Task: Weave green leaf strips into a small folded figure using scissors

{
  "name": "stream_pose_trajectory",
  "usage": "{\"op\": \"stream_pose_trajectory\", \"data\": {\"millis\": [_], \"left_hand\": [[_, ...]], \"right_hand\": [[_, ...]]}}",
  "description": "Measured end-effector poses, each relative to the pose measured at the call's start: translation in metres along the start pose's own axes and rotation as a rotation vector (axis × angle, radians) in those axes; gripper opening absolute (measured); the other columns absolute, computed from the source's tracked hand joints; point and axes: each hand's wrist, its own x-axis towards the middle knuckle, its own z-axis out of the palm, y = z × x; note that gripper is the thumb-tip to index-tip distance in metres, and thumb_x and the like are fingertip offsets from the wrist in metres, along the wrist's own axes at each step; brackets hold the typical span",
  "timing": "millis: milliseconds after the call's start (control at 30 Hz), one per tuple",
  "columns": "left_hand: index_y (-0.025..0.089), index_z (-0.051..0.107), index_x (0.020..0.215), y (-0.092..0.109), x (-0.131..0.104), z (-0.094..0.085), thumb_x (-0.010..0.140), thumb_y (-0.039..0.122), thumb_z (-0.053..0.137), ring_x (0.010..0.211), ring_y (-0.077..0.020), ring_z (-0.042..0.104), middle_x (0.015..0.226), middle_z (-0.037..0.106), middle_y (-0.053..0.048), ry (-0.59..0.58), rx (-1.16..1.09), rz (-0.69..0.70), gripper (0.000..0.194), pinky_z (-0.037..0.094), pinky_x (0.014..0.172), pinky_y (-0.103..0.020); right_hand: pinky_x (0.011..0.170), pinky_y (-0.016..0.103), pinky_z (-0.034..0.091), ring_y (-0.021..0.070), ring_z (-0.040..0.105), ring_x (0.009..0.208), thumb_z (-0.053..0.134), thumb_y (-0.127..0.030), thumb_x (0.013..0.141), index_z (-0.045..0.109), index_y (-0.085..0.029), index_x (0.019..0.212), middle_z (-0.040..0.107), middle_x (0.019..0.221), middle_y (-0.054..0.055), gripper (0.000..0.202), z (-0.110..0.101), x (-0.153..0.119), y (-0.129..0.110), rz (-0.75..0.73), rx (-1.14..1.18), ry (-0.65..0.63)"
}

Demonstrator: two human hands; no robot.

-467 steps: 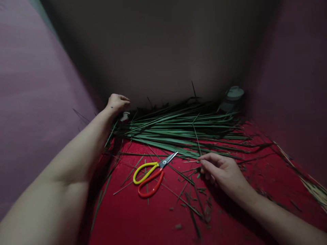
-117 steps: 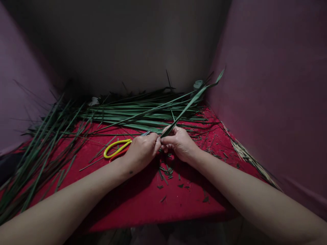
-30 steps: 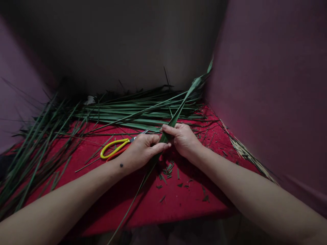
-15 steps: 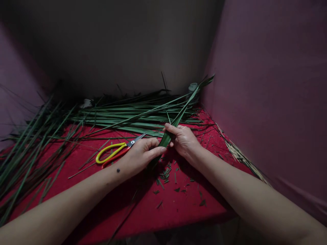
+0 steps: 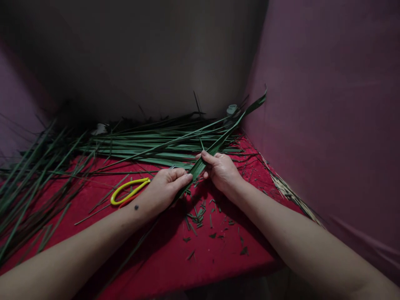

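Observation:
A long green palm leaf (image 5: 198,167) is stretched between my two hands above the red cloth. My left hand (image 5: 171,183) pinches its lower part between thumb and fingers. Farther up the leaf, my right hand (image 5: 220,168) grips it with the thumb on top. The leaf's tip rises toward the back right, and its tail trails below my left hand. Scissors with yellow and red handles (image 5: 129,191) lie beside my left hand, which covers most of their blades.
Piles of long green leaves (image 5: 150,146) spread across the back and left of the red cloth (image 5: 200,271). Several leaf scraps (image 5: 198,214) lie in front of my hands. Pale thin sticks (image 5: 290,191) line the right wall. A small jar (image 5: 231,110) stands at the back.
My left hand has moved left and slightly down along the leaf, away from my right hand, and now hides the scissors' blades. The view has shifted slightly.

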Motion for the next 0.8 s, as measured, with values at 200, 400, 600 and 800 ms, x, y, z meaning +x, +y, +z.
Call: {"op": "stream_pose_trajectory", "data": {"millis": [200, 400, 600, 800], "left_hand": [[0.017, 0.042, 0.057, 0.000, -0.002, 0.002, 0.082, 0.041, 0.047, 0.034, -0.0044, 0.032, 0.044, 0.042, 0.007, -0.076, -0.008, -0.022, 0.034, 0.024, 0.034, -0.017], [0.017, 0.043, 0.059, 0.001, -0.005, 0.003, 0.082, 0.042, 0.047, 0.035, -0.0045, 0.032, 0.043, 0.039, 0.007, -0.104, 0.034, -0.023, 0.034, 0.023, 0.035, -0.017], [0.018, 0.037, 0.055, 0.001, -0.008, 0.008, 0.081, 0.042, 0.047, 0.036, -0.0045, 0.030, 0.043, 0.037, 0.007, -0.134, 0.064, -0.011, 0.037, 0.022, 0.035, -0.017], [0.017, 0.039, 0.056, 0.007, -0.009, 0.005, 0.080, 0.043, 0.048, 0.039, -0.0049, 0.031, 0.044, 0.036, 0.007, -0.119, 0.086, -0.001, 0.036, 0.024, 0.037, -0.017]], "right_hand": [[0.027, 0.018, 0.027, 0.0060, 0.045, 0.033, 0.076, -0.022, 0.057, 0.044, -0.016, 0.055, 0.058, 0.053, -0.004, 0.032, -0.008, 0.009, -0.010, -0.057, 0.025, 0.160], [0.026, 0.017, 0.026, 0.0056, 0.044, 0.032, 0.078, -0.020, 0.051, 0.043, -0.017, 0.060, 0.052, 0.047, -0.008, 0.037, -0.011, 0.011, -0.016, -0.063, 0.046, 0.167], [0.026, 0.016, 0.027, 0.0041, 0.042, 0.032, 0.077, -0.020, 0.054, 0.045, -0.017, 0.061, 0.050, 0.046, -0.009, 0.032, -0.018, 0.018, -0.028, -0.148, 0.024, 0.314], [0.024, 0.017, 0.021, 0.0044, 0.038, 0.029, 0.071, -0.029, 0.069, 0.044, -0.016, 0.057, 0.049, 0.042, -0.006, 0.032, -0.034, 0.029, -0.043, -0.202, -0.028, 0.409]]}}
